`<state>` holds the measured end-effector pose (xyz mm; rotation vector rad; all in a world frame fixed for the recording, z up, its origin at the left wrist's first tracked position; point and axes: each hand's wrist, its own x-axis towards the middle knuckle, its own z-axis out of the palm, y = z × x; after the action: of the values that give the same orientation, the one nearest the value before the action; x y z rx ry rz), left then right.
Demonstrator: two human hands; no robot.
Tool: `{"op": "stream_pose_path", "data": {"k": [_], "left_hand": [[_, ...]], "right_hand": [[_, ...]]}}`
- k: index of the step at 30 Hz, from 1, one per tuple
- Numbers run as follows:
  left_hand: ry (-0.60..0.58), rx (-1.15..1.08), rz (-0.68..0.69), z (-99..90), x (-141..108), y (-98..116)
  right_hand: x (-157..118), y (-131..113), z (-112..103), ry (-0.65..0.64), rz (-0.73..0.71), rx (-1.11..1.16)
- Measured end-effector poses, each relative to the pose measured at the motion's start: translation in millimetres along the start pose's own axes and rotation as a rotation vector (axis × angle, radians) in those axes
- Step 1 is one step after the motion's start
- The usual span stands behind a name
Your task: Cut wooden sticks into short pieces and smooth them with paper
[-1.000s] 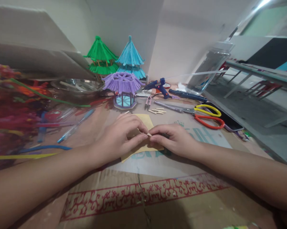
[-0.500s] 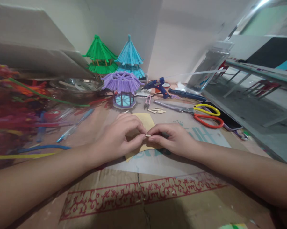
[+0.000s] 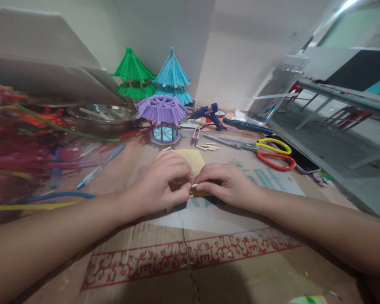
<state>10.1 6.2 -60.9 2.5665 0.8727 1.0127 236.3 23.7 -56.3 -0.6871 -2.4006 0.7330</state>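
Between the fingertips of my left hand (image 3: 167, 179) and my right hand (image 3: 224, 181) is a short pale wooden stick (image 3: 194, 185), pinched from both sides. Under the hands lies a piece of yellow sandpaper-like sheet (image 3: 190, 158), partly covered by my left hand. Several more short sticks (image 3: 208, 147) rest just beyond it, and another lies behind my left knuckles. A small purple pavilion (image 3: 164, 118) made of pipe cleaners stands behind my left hand, with a green one (image 3: 134, 76) and a blue one (image 3: 172, 76) farther back.
Scissors (image 3: 272, 154) with yellow and red handles lie at the right beside a phone (image 3: 297, 158). A blue glue gun (image 3: 210, 114) and small pink snips (image 3: 195, 136) are at the back. Colourful pipe cleaners (image 3: 19, 139) crowd the left, near a metal bowl (image 3: 104, 120).
Both hands have shifted slightly down and left, still together on the short stick. The yellow sheet's lower left corner is now more covered by my left hand.
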Motion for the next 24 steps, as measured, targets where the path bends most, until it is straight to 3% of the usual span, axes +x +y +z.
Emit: {"op": "stream_pose_path", "data": {"k": [4, 24], "left_hand": [[-0.011, -0.010, -0.027, -0.3, 0.9, -0.5], [-0.004, -0.043, -0.062, 1.6, -0.2, -5.4]], "right_hand": [[0.7, 1.0, -1.5, 0.034, -0.053, -0.025], [-0.4, -2.4, -2.4, 0.010, 0.043, -0.031]]}}
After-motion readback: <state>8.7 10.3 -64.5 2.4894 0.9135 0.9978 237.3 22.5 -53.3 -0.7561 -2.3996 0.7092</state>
